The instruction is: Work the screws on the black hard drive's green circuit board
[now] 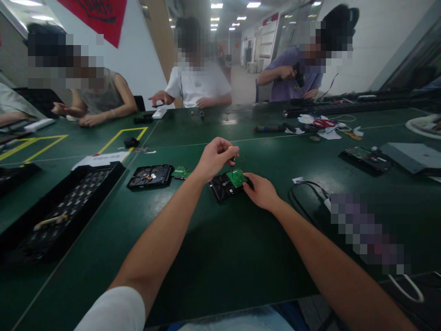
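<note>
Green table (220,257); left hand (215,158) pinches yellow tool (233,154) above hard drive (229,185); right hand (262,191) grips drive edge.

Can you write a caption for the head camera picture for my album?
Left hand pinches a small yellow tool above a hard drive steadied by the right hand.

Ceiling lamps (253,4) give even, rather dim light; below them the green table (220,257) shows weak glare, soft shadows, and bent, blurred edges.
</note>
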Motion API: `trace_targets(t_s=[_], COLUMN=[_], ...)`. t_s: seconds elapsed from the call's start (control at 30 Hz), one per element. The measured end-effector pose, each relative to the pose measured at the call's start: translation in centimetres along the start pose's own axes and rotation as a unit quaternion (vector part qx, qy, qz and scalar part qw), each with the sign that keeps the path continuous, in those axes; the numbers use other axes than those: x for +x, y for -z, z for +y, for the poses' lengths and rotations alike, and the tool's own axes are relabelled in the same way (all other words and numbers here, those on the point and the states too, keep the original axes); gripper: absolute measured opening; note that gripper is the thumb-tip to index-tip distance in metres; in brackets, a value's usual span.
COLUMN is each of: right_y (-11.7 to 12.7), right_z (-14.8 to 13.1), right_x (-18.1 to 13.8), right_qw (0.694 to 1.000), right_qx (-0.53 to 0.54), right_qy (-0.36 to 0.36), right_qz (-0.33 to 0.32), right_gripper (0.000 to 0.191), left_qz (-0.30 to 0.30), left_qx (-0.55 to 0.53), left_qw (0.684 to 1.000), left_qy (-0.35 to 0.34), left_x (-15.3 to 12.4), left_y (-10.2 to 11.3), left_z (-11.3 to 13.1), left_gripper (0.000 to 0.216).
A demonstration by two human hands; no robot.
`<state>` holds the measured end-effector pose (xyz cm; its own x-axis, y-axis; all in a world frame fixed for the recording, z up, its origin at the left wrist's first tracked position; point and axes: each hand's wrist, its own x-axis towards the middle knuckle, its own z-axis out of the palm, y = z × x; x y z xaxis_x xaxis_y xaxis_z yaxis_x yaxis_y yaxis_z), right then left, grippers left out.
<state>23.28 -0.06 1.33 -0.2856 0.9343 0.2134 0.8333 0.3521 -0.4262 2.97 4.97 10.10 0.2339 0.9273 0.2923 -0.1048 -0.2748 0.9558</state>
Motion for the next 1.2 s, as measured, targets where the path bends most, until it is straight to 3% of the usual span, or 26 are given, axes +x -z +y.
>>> trace_targets(t_s=[0.3, 0.5, 0.7, 0.87, 1.1, 1.2], right_y=[-0.16, 0.0, -0.17, -0.26, -0.21, -0.2], right_z=[0.17, -0.06, 0.02, 0.1, 0.15, 0.15], right_x=[0.11, 0.02, 0.08, 0.14, 0.18, 0.13], right_qw=[1.0, 1.0, 1.0, 1.0, 1.0, 1.0], right_qx=[-0.007, 0.001, -0.004, -0.008, -0.002, 0.002], right_qy=[0.001, 0.001, 0.0, 0.0, -0.001, -0.001], right_qz=[0.005, 0.008, 0.006, 0.005, 0.008, 0.011], right_gripper=[0.042, 0.04, 0.041, 0.042, 0.042, 0.041], left_qz=[-0.018, 0.018, -0.019, -0.044, 0.022, 0.017], left_qx=[-0.058, -0.004, -0.036, -0.093, -0.037, -0.035], left_qw=[0.998, 1.0, 0.999, 0.994, 0.998, 0.999], left_qy=[0.031, 0.025, -0.004, 0.029, 0.035, 0.027], left_x=[0.28, 0.1, 0.2, 0.28, 0.16, 0.14], left_y=[0.45, 0.25, 0.3, 0.56, 0.17, 0.2], left_z=[-0.18, 0.03, -0.35, -0.41, -0.09, 0.03], left_gripper=[0.021, 0.028, 0.03, 0.025, 0.025, 0.026])
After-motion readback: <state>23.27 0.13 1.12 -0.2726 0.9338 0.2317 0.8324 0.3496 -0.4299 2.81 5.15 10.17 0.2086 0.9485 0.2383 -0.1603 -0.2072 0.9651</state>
